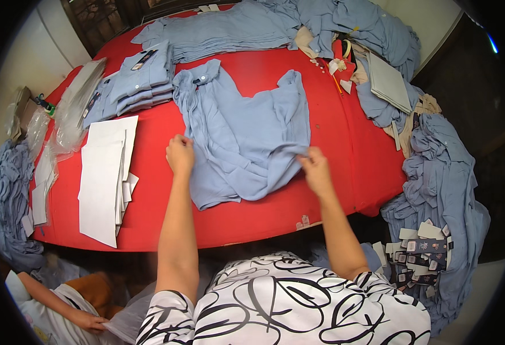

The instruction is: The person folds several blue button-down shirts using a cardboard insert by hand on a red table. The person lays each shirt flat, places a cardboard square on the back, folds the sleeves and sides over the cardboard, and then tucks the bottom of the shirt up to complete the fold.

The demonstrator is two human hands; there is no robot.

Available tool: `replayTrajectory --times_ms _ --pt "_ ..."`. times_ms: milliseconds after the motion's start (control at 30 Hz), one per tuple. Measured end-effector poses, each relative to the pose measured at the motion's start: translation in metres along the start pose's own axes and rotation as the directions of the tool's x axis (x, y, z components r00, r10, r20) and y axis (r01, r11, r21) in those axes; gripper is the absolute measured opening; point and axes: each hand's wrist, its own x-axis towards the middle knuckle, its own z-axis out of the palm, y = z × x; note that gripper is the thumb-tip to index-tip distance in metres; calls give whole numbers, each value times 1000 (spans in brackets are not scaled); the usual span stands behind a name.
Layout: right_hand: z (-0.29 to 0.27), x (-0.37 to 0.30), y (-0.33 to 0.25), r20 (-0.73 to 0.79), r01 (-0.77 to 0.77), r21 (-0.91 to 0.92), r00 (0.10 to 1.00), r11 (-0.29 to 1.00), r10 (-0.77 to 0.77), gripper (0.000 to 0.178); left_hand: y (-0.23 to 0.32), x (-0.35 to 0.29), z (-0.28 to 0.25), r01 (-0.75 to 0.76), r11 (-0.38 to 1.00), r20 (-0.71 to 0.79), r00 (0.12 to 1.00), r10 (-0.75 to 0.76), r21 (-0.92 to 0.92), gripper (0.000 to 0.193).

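A light blue shirt (246, 129) lies loosely spread and creased on the red-covered table (344, 155) before me, its collar at the far left and its lower part bunched toward me. My left hand (180, 155) is closed at the shirt's left edge, with the fingertips partly hidden. On the opposite side, my right hand (317, 171) pinches the shirt's right edge, where the cloth is drawn into folds. To the left of my left hand lies a stack of white card sheets (104, 178).
Folded blue shirts (143, 80) stand behind the cards, beside clear plastic bags (80, 98). Flat shirts (223, 31) line the far edge. At right are a pencil (337, 84), a white board pile (387, 82), hanging garments (436, 172) and tags (427, 247). Another person's hand (91, 322) holds plastic, lower left.
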Motion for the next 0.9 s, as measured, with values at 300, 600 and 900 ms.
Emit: replayTrajectory --times_ms 300,600,900 --pt "-227 -38 62 -335 -311 188 871 932 359 18 31 -111 -156 24 634 614 277 739 -773 28" --pt "-134 -41 65 -373 -477 -625 878 619 300 41 24 -116 -81 -122 965 411 911 16 232 44" --pt "-135 -62 24 -78 -280 708 881 648 466 41 -29 -160 -76 248 934 463 880 -106 -257 27"
